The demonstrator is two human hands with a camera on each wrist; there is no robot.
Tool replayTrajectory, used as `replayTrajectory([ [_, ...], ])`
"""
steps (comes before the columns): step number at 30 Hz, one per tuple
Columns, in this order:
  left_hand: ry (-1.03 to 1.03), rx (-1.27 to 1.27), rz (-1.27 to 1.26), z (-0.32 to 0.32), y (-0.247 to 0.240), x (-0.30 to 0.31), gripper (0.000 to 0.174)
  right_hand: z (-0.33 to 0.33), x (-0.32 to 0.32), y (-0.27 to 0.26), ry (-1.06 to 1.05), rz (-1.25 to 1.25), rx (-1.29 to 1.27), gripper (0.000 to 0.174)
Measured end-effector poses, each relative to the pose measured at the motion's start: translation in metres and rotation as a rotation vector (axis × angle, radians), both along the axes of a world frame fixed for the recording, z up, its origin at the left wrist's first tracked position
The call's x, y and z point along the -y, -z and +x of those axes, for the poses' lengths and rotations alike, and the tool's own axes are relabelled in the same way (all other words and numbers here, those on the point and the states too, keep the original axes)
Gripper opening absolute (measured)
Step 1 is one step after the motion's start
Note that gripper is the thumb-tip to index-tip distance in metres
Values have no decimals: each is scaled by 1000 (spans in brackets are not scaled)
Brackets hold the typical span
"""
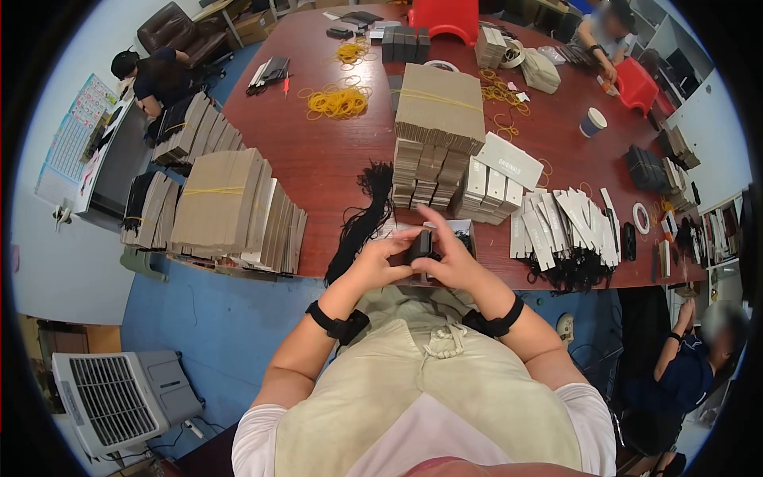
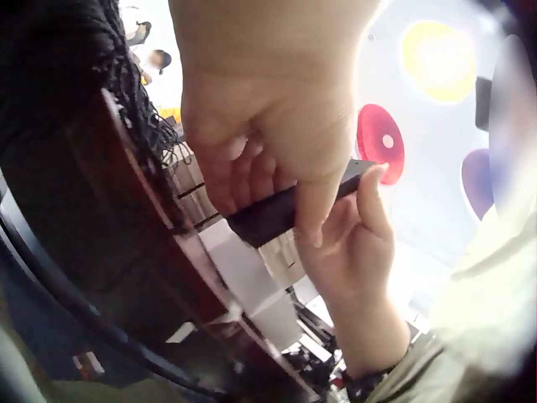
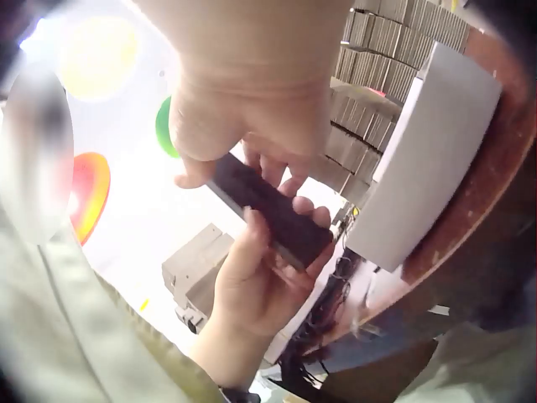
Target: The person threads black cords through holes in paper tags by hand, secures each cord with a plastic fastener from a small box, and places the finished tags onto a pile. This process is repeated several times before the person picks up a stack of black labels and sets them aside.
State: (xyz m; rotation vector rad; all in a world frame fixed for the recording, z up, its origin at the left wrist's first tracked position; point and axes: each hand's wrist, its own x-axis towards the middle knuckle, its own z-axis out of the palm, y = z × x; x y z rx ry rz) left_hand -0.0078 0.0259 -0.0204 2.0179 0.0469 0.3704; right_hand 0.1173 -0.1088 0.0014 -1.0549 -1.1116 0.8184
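Between both hands, at the table's near edge, is a small black rectangular box point(image 1: 421, 245) with flat faces. The left hand point(image 1: 375, 266) grips one end, its thumb along one side and fingers on the other, as the left wrist view shows of the black box point(image 2: 267, 218). The right hand point(image 1: 457, 264) holds the opposite end between thumb and fingers, its index finger raised in the head view. The right wrist view shows the black box point(image 3: 273, 214) tilted, with the left hand's point(image 3: 256, 290) fingers wrapped about its lower end. A white box point(image 3: 428, 159) stands close to the hands.
Tall stacks of brown cardboard pieces point(image 1: 439, 103) rise ahead of the hands, with white boxes point(image 1: 489, 187) beside them. Black cords point(image 1: 366, 222) lie left, white tags point(image 1: 568, 226) right. More cardboard point(image 1: 214, 199) stands at the left edge. Yellow rubber bands point(image 1: 338, 102) lie farther back.
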Motion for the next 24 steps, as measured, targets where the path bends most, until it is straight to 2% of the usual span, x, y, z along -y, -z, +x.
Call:
replayTrajectory([
  [1, 60, -118, -175, 0, -5, -1, 32, 1, 1, -4, -37, 16, -109, 56],
  [4, 362, -287, -648, 5, -18, -13, 30, 20, 3, -6, -301, -161, -278, 42],
  [5, 416, -320, -723, 8, -24, -15, 29, 19, 4, -8, -265, -183, -273, 38],
  [8, 408, -442, -833, 16, -21, -26, 28, 22, 2, -23, -105, -274, -125, 31],
  [9, 258, -233, -759, 21, -26, -20, 27, 13, -3, -26, 138, -115, -108, 24],
  [10, 100, -127, -661, 24, -28, -18, 25, 17, -7, -27, 255, -53, 47, 23],
  [12, -110, -91, -656, 28, -31, -23, 23, 29, -18, -30, 486, 67, 353, 20],
  [13, -273, -91, -745, 28, -45, -20, 19, 33, -21, -35, 555, 14, 457, 21],
  [17, -374, 191, -569, 38, -40, -22, 15, 34, -35, -40, 607, -84, 529, 20],
  [20, -431, 345, -322, 48, -28, -29, 22, 29, -38, -40, 604, -62, 505, 21],
  [21, -409, 338, -339, 51, -31, -31, 31, 27, -38, -39, 652, -59, 537, 20],
  [24, -391, 374, -287, 64, -47, -26, 39, 22, -40, -38, 770, -21, 621, 19],
])
